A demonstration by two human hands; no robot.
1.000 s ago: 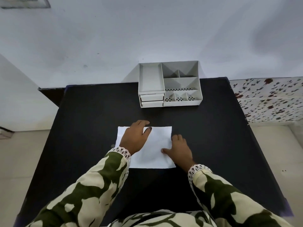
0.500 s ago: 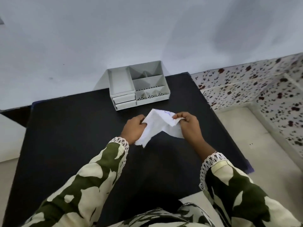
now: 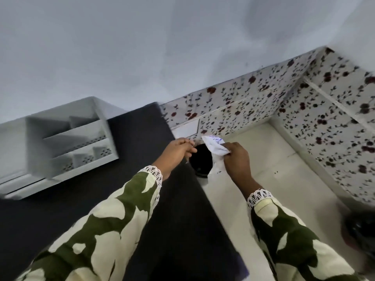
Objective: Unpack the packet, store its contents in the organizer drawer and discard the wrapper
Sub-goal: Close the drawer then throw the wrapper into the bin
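Observation:
My right hand (image 3: 237, 161) grips a crumpled white wrapper (image 3: 214, 146) with blue print, held past the right edge of the black table (image 3: 140, 136). Below the wrapper, on the floor, is a round black opening (image 3: 200, 161) that looks like a bin. My left hand (image 3: 176, 153) hovers at the table's edge just left of the wrapper, fingers curled together with nothing visible in them. The white organizer (image 3: 60, 138) with several compartments and front drawers stands at the back left of the table, blurred.
A wall of floral tiles (image 3: 263, 98) runs behind and to the right of the pale floor (image 3: 263, 159). A dark blurred object (image 3: 360, 230) sits on the floor at the lower right. The plain grey wall rises behind the table.
The view has swung right. Both hands lifted the flat packet off the table and crumpled it; now only my right hand holds it, out over the floor beside the table.

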